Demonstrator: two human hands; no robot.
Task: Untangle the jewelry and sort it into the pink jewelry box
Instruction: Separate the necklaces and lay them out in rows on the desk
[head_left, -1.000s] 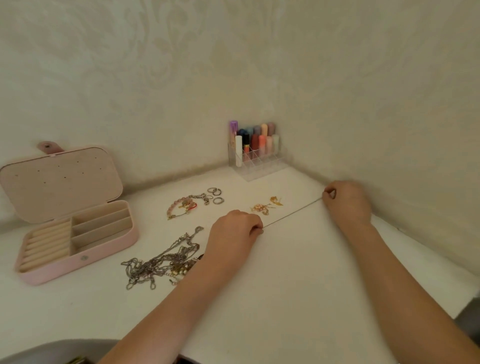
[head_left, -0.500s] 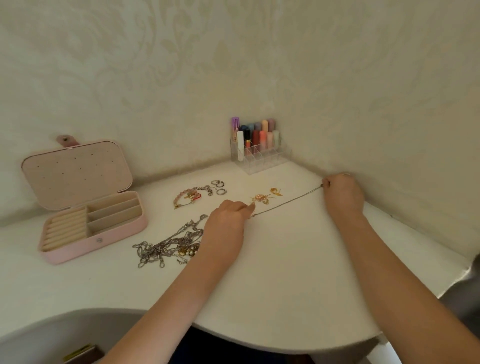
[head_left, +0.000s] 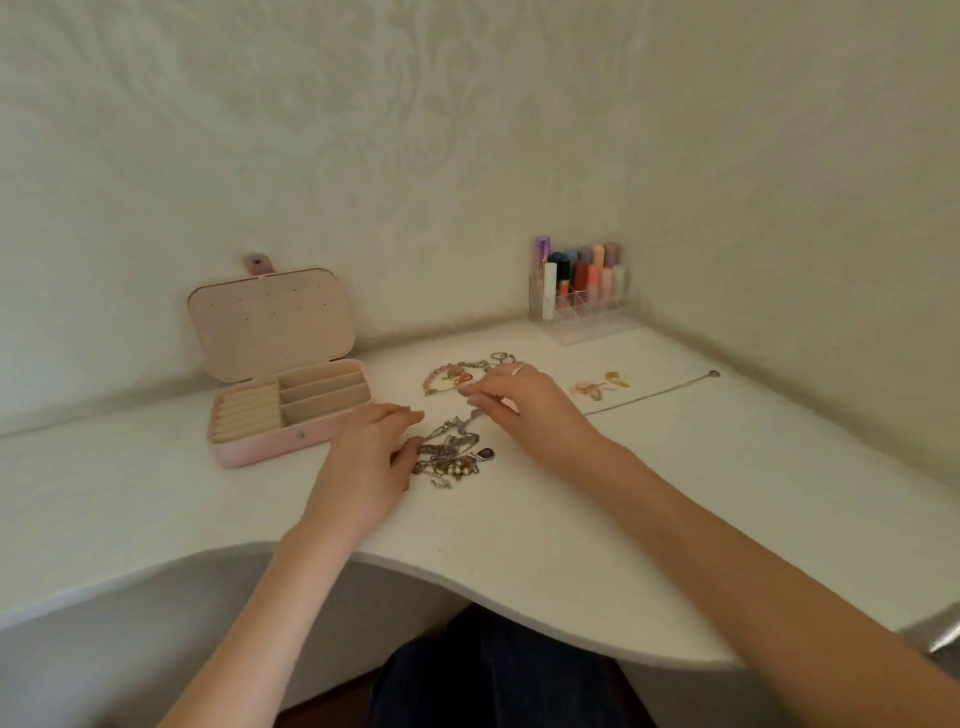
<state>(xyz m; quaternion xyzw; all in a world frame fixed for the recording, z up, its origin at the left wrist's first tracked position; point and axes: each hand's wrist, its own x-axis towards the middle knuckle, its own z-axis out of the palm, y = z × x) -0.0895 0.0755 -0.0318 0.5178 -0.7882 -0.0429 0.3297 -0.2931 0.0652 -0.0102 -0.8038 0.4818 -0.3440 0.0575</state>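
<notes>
The pink jewelry box (head_left: 270, 451) stands open at the left, with its lid tilted back. A tangled pile of silver chains (head_left: 448, 451) with pearls and a purple pendant lies in front of me. My left hand (head_left: 371, 460) pinches the pile's left edge between thumb and fingers. The fingertips of my right hand (head_left: 527, 408) close on the chain end that sticks up from the pile. To the right, a thin silver chain (head_left: 652, 396) lies straight on the table, apart from both hands.
A pink bead bracelet (head_left: 445, 375) and rings (head_left: 502, 357) lie behind the pile, partly hidden by my right hand. Gold earrings (head_left: 602, 387) lie near the thin chain. A clear lipstick organizer (head_left: 582, 296) stands in the corner. The white table's curved front edge (head_left: 467, 582) is close to me.
Both hands let go of the thin chain, which now lies on the table, and moved left to the tangled pile. The view shifted, so the box sits nearer the centre.
</notes>
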